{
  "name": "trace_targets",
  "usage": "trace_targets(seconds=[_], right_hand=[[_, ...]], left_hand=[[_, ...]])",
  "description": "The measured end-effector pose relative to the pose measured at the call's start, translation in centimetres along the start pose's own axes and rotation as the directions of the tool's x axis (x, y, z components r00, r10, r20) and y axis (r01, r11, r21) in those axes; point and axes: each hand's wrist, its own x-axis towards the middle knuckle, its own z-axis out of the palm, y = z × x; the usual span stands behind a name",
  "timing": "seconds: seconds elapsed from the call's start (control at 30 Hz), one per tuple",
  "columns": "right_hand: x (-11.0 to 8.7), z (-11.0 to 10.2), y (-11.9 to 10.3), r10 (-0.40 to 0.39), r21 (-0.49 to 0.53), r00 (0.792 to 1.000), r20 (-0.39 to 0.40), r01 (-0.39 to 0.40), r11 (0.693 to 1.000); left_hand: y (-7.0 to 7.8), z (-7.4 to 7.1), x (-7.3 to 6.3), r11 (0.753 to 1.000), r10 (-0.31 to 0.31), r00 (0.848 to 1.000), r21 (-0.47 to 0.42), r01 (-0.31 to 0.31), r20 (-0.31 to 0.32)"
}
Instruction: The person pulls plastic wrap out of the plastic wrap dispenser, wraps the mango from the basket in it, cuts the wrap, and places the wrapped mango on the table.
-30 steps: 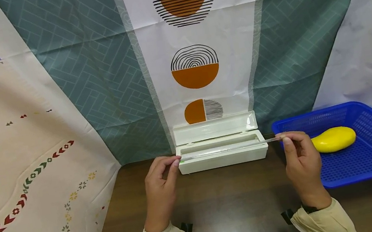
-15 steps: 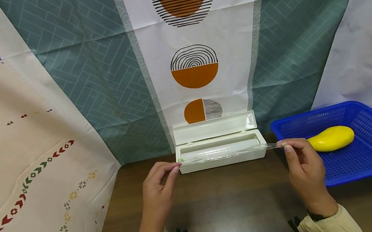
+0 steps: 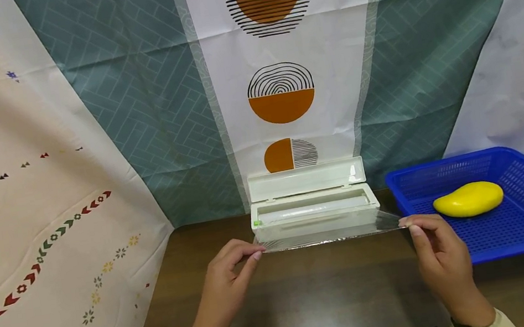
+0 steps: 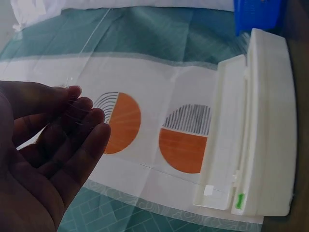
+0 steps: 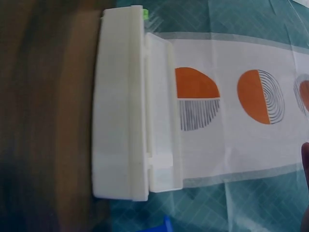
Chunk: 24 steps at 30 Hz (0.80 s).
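A white cling film dispenser [image 3: 321, 224] stands at the back of the table, its lid [image 3: 307, 179] raised. Inside it lies a white roll [image 3: 323, 208]. A clear sheet of cling film [image 3: 322, 237] stretches from the box towards me, its front edge taut between my hands. My left hand [image 3: 227, 291] pinches the left corner with thumb and forefinger; the left wrist view shows the thin film at those fingertips. The right corner is pinched the same way by my right hand [image 3: 444, 261]. Only a sliver of a right finger [image 5: 305, 166] shows in the right wrist view.
To the right, a blue plastic basket [image 3: 520, 247] holds a yellow mango-shaped fruit [image 3: 468, 200]. Patterned cloths [image 3: 155, 117] hang behind and beside the brown table [image 3: 331, 299]. A small green mark [image 4: 240, 201] shows at one end of the dispenser.
Both hands have drawn back towards me and lower, pulling the film out of the box past its front wall. The narrow strip of film has become a wider sheet.
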Motion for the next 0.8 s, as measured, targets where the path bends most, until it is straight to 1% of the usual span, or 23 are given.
trace_targets(seconds=[0.1, 0.2, 0.33, 0.5, 0.57, 0.73, 0.8], right_hand=[[-0.7, -0.4, -0.2, -0.007, -0.008, 1.000, 0.021, 0.007, 1.000], [-1.2, -0.7, -0.5, -0.014, -0.037, 0.999, 0.045, 0.016, 0.999], [-1.7, -1.1, -0.9, -0.028, -0.056, 0.996, 0.081, 0.032, 0.998], [-2.6, -1.5, -1.7, 0.004, -0.102, 0.992, 0.130, 0.010, 0.995], [-3.0, -1.6, -1.9, 0.006, -0.107, 0.990, 0.138, 0.009, 0.994], [-3.7, -1.7, -1.9, -0.035, -0.081, 0.989, 0.141, 0.047, 0.996], [-4.0, -1.9, -1.8, -0.039, -0.088, 0.988, 0.147, 0.052, 0.995]], left_hand=[[-0.2, -0.1, -0.6, 1.000, 0.002, 0.999, 0.025, -0.003, 0.048], [-0.3, -0.2, -1.0, 0.999, 0.005, 0.997, 0.046, -0.009, 0.081], [-0.6, -0.1, -1.7, 0.998, 0.011, 0.994, 0.056, -0.017, 0.107], [-1.0, 0.1, -2.8, 0.998, 0.030, 0.992, 0.046, -0.036, 0.126], [-1.1, 0.3, -3.2, 0.999, 0.027, 0.990, 0.042, -0.033, 0.138], [-1.4, 0.6, -4.1, 0.999, -0.005, 0.985, 0.051, -0.004, 0.172], [-1.6, 0.8, -4.4, 0.998, 0.002, 0.983, 0.062, -0.013, 0.184]])
